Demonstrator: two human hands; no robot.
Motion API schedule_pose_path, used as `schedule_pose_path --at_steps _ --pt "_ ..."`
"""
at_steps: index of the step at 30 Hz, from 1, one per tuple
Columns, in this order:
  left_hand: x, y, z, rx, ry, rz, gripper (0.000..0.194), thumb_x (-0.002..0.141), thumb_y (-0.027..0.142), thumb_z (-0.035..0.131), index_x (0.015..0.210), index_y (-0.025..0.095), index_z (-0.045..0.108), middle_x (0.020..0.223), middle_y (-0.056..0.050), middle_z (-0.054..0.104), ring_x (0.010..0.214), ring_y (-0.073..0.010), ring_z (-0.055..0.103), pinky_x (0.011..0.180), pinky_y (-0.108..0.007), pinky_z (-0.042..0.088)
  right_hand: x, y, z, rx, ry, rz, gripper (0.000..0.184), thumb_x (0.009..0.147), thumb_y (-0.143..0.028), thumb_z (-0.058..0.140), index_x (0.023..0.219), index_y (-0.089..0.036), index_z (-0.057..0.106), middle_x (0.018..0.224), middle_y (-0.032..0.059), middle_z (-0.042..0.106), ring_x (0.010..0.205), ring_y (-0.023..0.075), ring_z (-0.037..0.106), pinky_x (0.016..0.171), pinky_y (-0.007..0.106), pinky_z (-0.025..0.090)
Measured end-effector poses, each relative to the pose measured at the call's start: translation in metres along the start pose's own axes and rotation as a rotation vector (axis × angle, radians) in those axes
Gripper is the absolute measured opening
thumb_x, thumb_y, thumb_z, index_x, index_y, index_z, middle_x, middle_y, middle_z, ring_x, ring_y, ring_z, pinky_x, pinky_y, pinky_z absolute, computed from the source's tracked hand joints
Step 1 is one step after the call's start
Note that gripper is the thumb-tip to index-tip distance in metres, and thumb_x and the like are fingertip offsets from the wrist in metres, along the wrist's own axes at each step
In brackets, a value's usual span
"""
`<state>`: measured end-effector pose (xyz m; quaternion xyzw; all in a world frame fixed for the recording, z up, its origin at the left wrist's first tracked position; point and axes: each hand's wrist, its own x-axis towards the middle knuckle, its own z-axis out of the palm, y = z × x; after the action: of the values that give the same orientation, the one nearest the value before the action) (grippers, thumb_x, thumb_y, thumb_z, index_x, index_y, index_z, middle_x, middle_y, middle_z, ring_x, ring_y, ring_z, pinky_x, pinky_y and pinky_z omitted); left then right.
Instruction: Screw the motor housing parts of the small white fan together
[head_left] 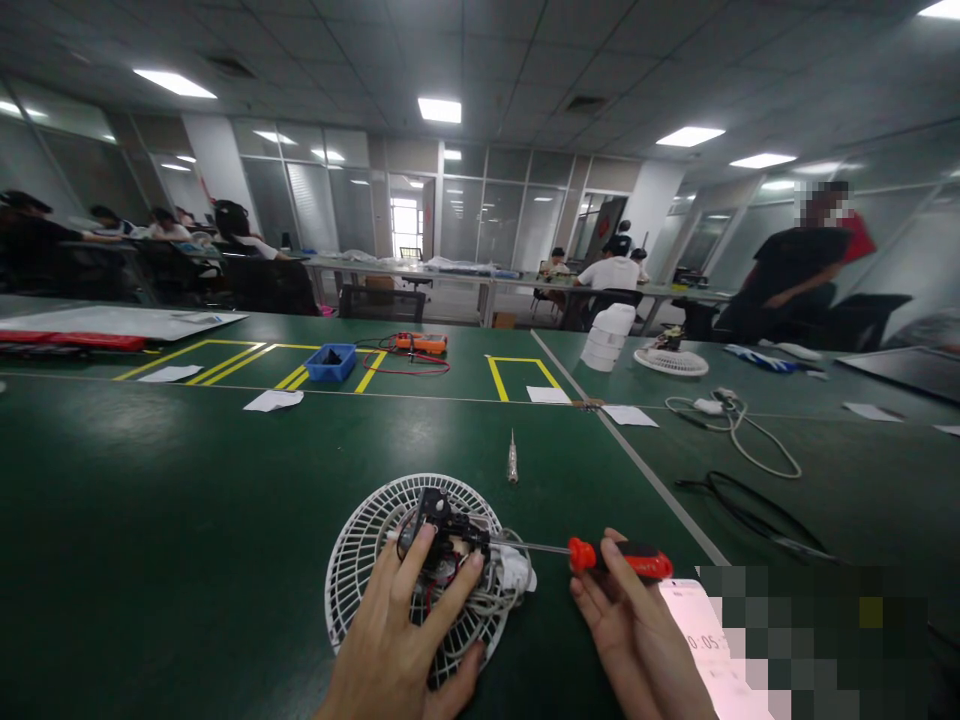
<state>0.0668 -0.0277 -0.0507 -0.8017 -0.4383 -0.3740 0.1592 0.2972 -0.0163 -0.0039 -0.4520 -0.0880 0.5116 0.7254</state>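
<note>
A round white fan grille (pixel 352 540) lies on the green table in front of me, with a black motor assembly (pixel 442 520) on top of it. My left hand (pixel 405 610) rests over the assembly, fingers spread, fingertips touching its black parts. A red and black screwdriver (pixel 630 560) is held in my right hand (pixel 630 610), thumb and fingers around its handle. Its shaft points left, and the tip reaches the assembly's right side, where the exact contact is hidden. A bundled white cable with a plug (pixel 516 568) lies on the grille's right part.
Beyond the grille lies a small clear-handled screwdriver (pixel 512 462). Farther back are a blue bin (pixel 331 363), an orange multimeter (pixel 421 344), stacked white cups (pixel 607 337) and another fan grille (pixel 671 358). Cables (pixel 739 425) lie at right; a lit phone (pixel 697 630) is beside my right hand.
</note>
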Motion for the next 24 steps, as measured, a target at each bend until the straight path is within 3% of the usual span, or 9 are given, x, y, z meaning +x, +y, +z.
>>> schedule_pose_path --at_steps 7,15,20,24 --pt "-0.0014 0.0006 0.0005 -0.005 -0.008 -0.012 0.073 0.084 0.038 0.071 0.151 0.034 0.046 0.166 -0.015 0.021 0.14 -0.047 0.044 0.101 -0.067 0.054 -0.0043 -0.0063 0.001 0.038 -0.058 -0.009 0.055 0.052 -0.018 0.098 0.099 -0.019 0.071 0.104 0.0032 0.073 0.102 0.0219 0.07 0.09 0.033 0.061" --pt "-0.0033 -0.0014 0.0028 0.004 0.005 0.0 0.082 0.082 0.04 0.074 0.155 0.034 0.038 0.166 -0.015 0.021 0.14 -0.0459 0.045 0.101 -0.065 0.055 -0.0028 0.0 -0.0015 -0.07 -0.029 -0.026 0.057 0.059 -0.033 0.098 0.107 -0.024 0.068 0.101 -0.0002 0.072 0.092 0.0202 0.07 0.072 0.03 0.061" --pt "-0.0053 -0.001 0.0042 -0.021 0.017 -0.002 0.082 0.083 0.039 0.074 0.156 0.034 0.036 0.167 -0.015 0.02 0.142 -0.0461 0.042 0.102 -0.066 0.054 -0.0028 -0.0019 -0.0026 -0.048 -0.041 -0.033 0.065 0.057 -0.025 0.097 0.115 -0.022 0.068 0.109 0.004 0.072 0.096 0.0206 0.069 0.079 0.032 0.061" --pt "-0.0048 -0.0002 0.0033 -0.027 0.024 0.001 0.08 0.083 0.039 0.074 0.155 0.033 0.038 0.167 -0.016 0.021 0.142 -0.0454 0.042 0.102 -0.065 0.054 -0.0025 -0.0019 -0.0027 -0.006 -0.048 -0.037 0.058 0.058 -0.021 0.095 0.109 -0.02 0.069 0.106 0.0046 0.073 0.099 0.0205 0.069 0.087 0.033 0.06"
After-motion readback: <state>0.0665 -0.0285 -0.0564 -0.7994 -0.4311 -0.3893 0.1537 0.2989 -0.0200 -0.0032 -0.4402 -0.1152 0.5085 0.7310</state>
